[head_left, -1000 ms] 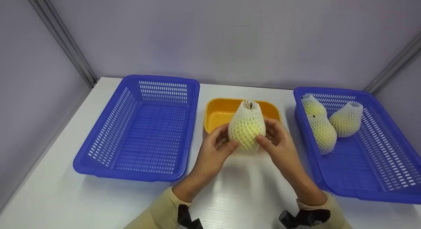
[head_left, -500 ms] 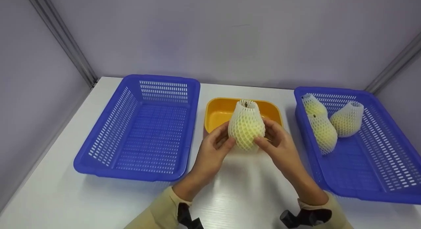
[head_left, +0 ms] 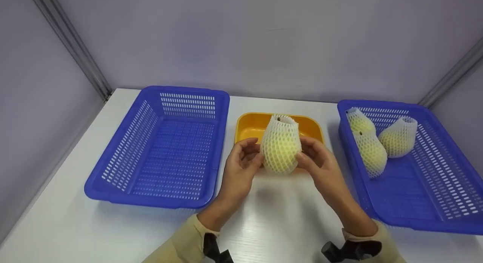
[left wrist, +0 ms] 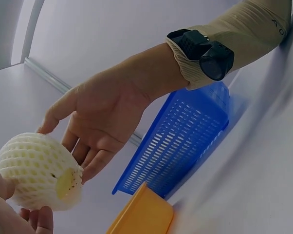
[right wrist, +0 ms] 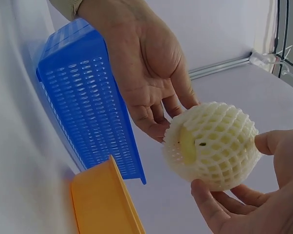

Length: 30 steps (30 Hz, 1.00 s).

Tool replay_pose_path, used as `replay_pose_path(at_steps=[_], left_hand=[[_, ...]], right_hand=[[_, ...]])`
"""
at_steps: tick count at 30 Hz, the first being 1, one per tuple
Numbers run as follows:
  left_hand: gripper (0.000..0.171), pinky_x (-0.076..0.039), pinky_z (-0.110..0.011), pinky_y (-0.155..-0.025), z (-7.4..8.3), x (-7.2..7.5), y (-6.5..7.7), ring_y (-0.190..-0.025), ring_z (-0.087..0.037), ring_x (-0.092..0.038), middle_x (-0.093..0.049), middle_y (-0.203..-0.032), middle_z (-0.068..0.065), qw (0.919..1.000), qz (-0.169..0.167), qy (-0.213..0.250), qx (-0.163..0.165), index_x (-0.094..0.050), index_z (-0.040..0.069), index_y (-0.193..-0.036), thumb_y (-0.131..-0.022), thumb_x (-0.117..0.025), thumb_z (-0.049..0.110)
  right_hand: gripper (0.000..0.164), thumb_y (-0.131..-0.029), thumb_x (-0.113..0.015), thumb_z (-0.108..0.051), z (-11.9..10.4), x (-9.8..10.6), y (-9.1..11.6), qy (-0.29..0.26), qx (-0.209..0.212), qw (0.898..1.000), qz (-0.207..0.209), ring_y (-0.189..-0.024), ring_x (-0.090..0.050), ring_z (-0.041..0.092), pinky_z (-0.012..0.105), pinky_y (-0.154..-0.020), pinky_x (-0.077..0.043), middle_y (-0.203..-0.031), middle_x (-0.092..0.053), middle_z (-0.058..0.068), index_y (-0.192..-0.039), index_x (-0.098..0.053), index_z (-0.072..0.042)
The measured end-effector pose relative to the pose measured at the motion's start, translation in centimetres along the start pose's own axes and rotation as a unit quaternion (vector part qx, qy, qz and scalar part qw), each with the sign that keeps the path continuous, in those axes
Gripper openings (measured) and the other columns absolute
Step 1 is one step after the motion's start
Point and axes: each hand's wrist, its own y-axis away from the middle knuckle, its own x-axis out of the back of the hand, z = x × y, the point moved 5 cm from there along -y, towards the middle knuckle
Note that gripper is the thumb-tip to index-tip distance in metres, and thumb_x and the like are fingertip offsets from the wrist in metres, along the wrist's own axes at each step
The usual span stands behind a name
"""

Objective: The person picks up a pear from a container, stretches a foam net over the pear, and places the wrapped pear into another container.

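A pale yellow pear (head_left: pixel 281 149) in a white foam net sleeve stands nearly upright, held in the air between both hands. My left hand (head_left: pixel 238 172) touches its left side with the thumb in front and bent fingers behind. My right hand (head_left: pixel 325 170) grips the other side, thumb at the front, fingers partly hidden. A dark stem shows inside the sleeve's open top. From below, in the right wrist view, bare yellow skin and a small dark spot appear on the pear (right wrist: pixel 219 146). Just behind it lies a shallow orange tub (head_left: pixel 249 133).
On the left stands a blue slotted basket (head_left: pixel 173 161). Another blue basket (head_left: pixel 407 197) on the right holds three netted pears (head_left: pixel 369 155) toward its back left. Pale walls (head_left: pixel 275 51) rise behind and beside the white table (head_left: pixel 245 236).
The pear has shifted slightly left and its sleeve top has swung left as it turned between the hands. The left hand has moved a little left; the baskets have stayed put.
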Motion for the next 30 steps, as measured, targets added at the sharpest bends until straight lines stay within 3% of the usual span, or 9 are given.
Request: replay_pose_path(at_steps=[2, 5, 9, 15, 19, 25, 30], left_hand=[[0.05, -0.05, -0.037, -0.104, 0.0, -0.1, 0.0, -0.122, -0.028, -0.057, -0.055, -0.131, -0.018, 0.9999, -0.01, -0.009, 0.006, -0.045, -0.004, -0.143, -0.1, -0.066, 0.01], [0.061, -0.042, -0.037, -0.113, -0.2, -0.4, 0.1, -0.133, -0.029, -0.051, -0.051, -0.143, -0.019, 0.9982, -0.055, -0.012, 0.02, -0.039, -0.004, -0.15, -0.1, -0.067, 0.016], [0.065, -0.041, -0.036, -0.114, -0.4, -0.9, 0.2, -0.138, -0.03, -0.047, -0.047, -0.151, -0.019, 0.993, -0.112, -0.011, 0.036, -0.037, -0.005, -0.153, -0.101, -0.065, 0.022], [0.062, -0.044, -0.036, -0.112, -0.3, -0.8, 0.1, -0.133, -0.028, -0.051, -0.05, -0.148, -0.018, 0.9919, -0.12, -0.023, 0.034, -0.04, -0.005, -0.151, -0.101, -0.064, 0.021], [0.063, -0.04, -0.037, -0.115, -0.1, -0.7, 0.2, -0.136, -0.028, -0.049, -0.047, -0.151, -0.017, 0.9912, -0.128, -0.016, 0.03, -0.038, -0.004, -0.152, -0.1, -0.066, 0.018], [0.064, -0.032, -0.039, -0.12, 0.4, -0.9, 0.3, -0.142, -0.028, -0.042, -0.043, -0.155, -0.015, 0.9861, -0.165, 0.011, 0.019, -0.036, -0.002, -0.153, -0.097, -0.066, 0.0], [0.069, -0.027, -0.036, -0.122, 0.6, -1.1, 0.2, -0.146, -0.024, -0.038, -0.042, -0.155, -0.013, 0.9826, -0.186, 0.002, -0.005, -0.037, -0.001, -0.152, -0.088, -0.058, -0.019]], right_hand=[[0.05, -0.098, -0.062, -0.003, 0.0, -0.2, 0.0, 0.007, 0.007, 1.0, -0.017, -0.12, -0.06, 0.025, 0.029, -0.099, -0.053, -0.139, -0.057, 0.017, -0.145, -0.045, 0.005], [0.062, -0.097, -0.068, -0.006, 0.2, -0.3, 0.0, 0.035, 0.008, 0.999, -0.036, -0.122, -0.06, 0.025, 0.028, -0.101, -0.051, -0.145, -0.055, 0.016, -0.151, -0.04, 0.003], [0.066, -0.097, -0.069, -0.01, 0.4, -0.4, 0.0, 0.056, -0.009, 0.997, -0.057, -0.117, -0.062, 0.027, 0.029, -0.098, -0.054, -0.142, -0.056, 0.018, -0.153, -0.037, 0.002], [0.065, -0.098, -0.069, -0.011, 0.6, -0.3, -0.2, 0.07, -0.043, 0.994, -0.075, -0.116, -0.063, 0.028, 0.029, -0.096, -0.054, -0.139, -0.058, 0.021, -0.152, -0.037, 0.003], [0.07, -0.095, -0.072, -0.01, 0.4, -0.2, -0.2, 0.079, -0.041, 0.992, -0.087, -0.117, -0.062, 0.028, 0.029, -0.097, -0.054, -0.14, -0.057, 0.019, -0.153, -0.035, 0.001], [0.081, -0.082, -0.08, 0.004, -0.2, 0.0, 0.1, 0.11, 0.037, 0.986, -0.118, -0.112, -0.062, 0.027, 0.031, -0.096, -0.055, -0.134, -0.057, 0.013, -0.151, -0.037, -0.001], [0.092, -0.076, -0.085, 0.007, -0.8, -0.2, 0.4, 0.174, 0.127, 0.967, -0.134, -0.125, -0.054, 0.024, 0.028, -0.103, -0.049, -0.146, -0.048, 0.004, -0.154, -0.039, -0.011]])
